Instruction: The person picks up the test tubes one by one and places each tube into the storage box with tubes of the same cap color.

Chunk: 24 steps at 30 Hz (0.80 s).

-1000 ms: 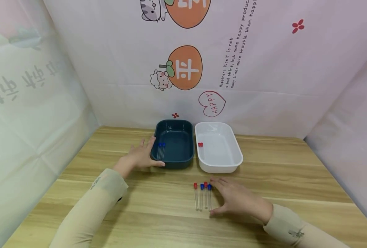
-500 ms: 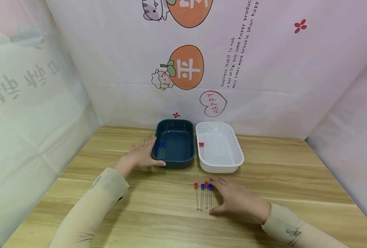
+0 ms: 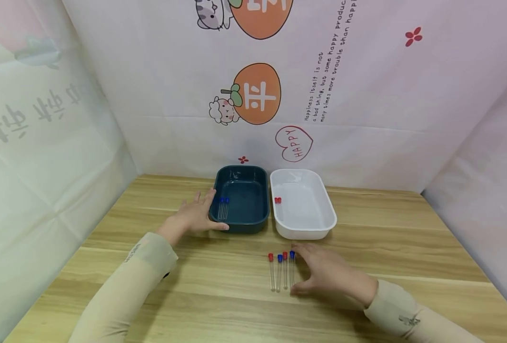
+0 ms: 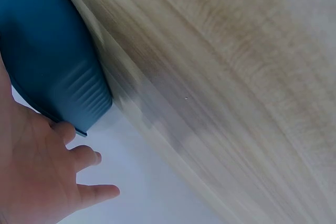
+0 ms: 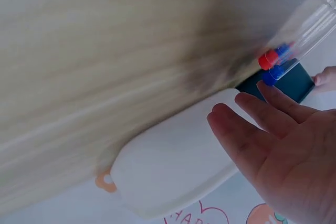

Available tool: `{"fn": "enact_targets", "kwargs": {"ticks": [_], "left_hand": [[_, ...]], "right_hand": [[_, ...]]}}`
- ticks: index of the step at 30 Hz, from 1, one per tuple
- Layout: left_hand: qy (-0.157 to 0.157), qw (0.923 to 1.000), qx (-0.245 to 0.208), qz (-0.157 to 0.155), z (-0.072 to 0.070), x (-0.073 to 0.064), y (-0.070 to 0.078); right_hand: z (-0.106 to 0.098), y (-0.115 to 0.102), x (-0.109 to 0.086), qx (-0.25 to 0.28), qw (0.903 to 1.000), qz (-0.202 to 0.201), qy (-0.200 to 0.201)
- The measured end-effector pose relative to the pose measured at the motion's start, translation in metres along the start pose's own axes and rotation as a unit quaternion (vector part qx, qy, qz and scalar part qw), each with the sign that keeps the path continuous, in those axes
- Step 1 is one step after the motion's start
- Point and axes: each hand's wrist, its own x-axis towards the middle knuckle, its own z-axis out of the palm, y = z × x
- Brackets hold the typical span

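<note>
In the head view, my left hand (image 3: 193, 216) rests against the near left corner of a dark teal tray (image 3: 246, 216), fingers spread and thumb along its front. Two blue-capped tubes (image 3: 224, 209) lie inside it. My right hand (image 3: 328, 269) holds a clear test tube with a blue cap (image 3: 292, 255) endwise, index finger at the cap and thumb at the bottom. Just left of it lie a red-capped tube (image 3: 285, 269), another blue-capped tube (image 3: 279, 274) and a second red-capped tube (image 3: 272, 274). The right wrist view shows a fingertip touching the blue cap (image 5: 272, 74).
To the right of the teal tray stands a white tray (image 3: 304, 233) with red-capped tubes (image 3: 277, 200) along its left side. Both are on a wood-grain table (image 3: 219, 295). Behind them hangs a printed white cloth (image 3: 364, 152), and cloth also encloses both sides.
The rightmost blue-capped tube has shifted slightly right and away from the others, along with my right hand. My left hand stays at the teal tray.
</note>
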Motion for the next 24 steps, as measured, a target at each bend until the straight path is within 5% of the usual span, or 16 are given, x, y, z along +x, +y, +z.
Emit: {"fn": "enact_targets", "kwargs": {"ticks": [24], "left_hand": [[-0.004, 0.9999, -0.01, 0.0, -0.001, -0.004, 0.003]], "right_hand": [[-0.036, -0.007, -0.011, -0.046, 0.9978, -0.031, 0.036]]}}
